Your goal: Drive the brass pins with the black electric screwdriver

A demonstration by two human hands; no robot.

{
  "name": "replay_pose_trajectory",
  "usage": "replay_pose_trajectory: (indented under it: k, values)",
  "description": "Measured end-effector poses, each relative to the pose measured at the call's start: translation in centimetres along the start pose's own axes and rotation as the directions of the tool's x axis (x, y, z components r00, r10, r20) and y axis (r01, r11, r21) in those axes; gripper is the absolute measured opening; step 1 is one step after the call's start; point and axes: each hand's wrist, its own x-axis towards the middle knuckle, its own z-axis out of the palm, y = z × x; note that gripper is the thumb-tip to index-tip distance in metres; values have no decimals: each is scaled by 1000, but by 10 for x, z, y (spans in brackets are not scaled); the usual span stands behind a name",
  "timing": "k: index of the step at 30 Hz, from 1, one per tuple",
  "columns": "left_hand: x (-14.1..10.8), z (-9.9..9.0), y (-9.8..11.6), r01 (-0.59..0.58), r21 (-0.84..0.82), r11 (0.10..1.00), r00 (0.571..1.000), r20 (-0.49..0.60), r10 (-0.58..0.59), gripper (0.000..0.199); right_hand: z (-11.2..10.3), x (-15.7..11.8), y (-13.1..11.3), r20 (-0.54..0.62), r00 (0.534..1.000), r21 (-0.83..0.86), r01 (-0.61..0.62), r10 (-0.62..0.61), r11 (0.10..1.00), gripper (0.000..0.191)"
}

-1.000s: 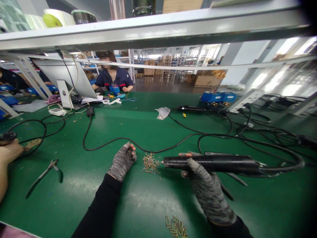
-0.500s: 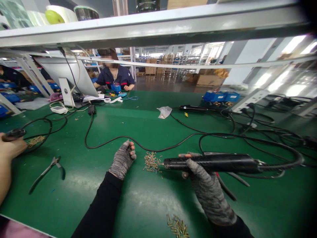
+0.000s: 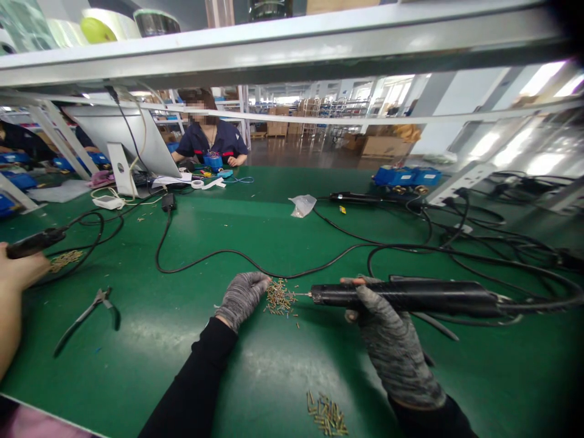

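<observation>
My right hand [image 3: 395,347], in a grey fingerless glove, is wrapped round a black electric screwdriver [image 3: 442,297]. Its thin bit points left, the tip at the right side of a heap of small brass-coloured screws [image 3: 279,298] on the green table [image 3: 255,365]. At the heap's left edge is my left hand [image 3: 244,297], gloved the same way, back upward and fingertips pressed together. Whatever those fingertips hold is hidden. Nearer to me lies a second group of longer screws [image 3: 328,415]. Pliers [image 3: 424,322] are partly covered by my right hand and the screwdriver.
Another person's hand [image 3: 20,271] holds a black screwdriver [image 3: 36,242] at the left, beside more screws [image 3: 66,260]. Side cutters [image 3: 89,313] lie nearby. A black cable [image 3: 228,250] winds across the table. A plastic bag [image 3: 302,205] and blue units [image 3: 406,176] are farther back. A shelf [image 3: 292,55] spans overhead.
My left hand has moved right to the screw heap and turned its back upward. My right hand and the screwdriver have shifted slightly right. The other person's screwdriver has swung up and right.
</observation>
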Motion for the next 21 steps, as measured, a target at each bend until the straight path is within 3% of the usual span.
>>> replay_pose_trajectory:
  k: [3, 6, 9, 13, 15, 18, 21]
  values:
    - [-5, -2, 0, -12, 185, 983, 987, 157, -18, 31, -1, 3, -2, 2, 1000, -15, 16, -16, 1000, 29]
    - [-10, -11, 4, 9, 343, 939, 971, 221, -90, 30, -2, 5, -3, 7, 1000, -7, 28, -28, 1000, 26]
    - [-10, -15, 6, 19, 350, 937, 973, 209, -98, 30, -2, 4, -4, -22, 999, 12, 25, -25, 1000, 26]
    - [-11, -5, 6, -83, 232, 969, 975, 222, 30, 34, -3, 4, -3, -17, 1000, 0, -5, 5, 1000, 29]
    - [-12, 1, 6, -102, 285, 953, 974, 224, 37, 35, -5, 4, -2, -14, 1000, -2, -4, 4, 1000, 27]
    - [-12, 2, 7, -33, 430, 902, 989, 143, -32, 33, -5, 5, -1, -19, 1000, 12, 7, -7, 1000, 27]
    - [-9, -4, 7, -36, 454, 890, 998, 61, 10, 33, -3, 5, -1, -23, 1000, 8, 11, -11, 1000, 28]
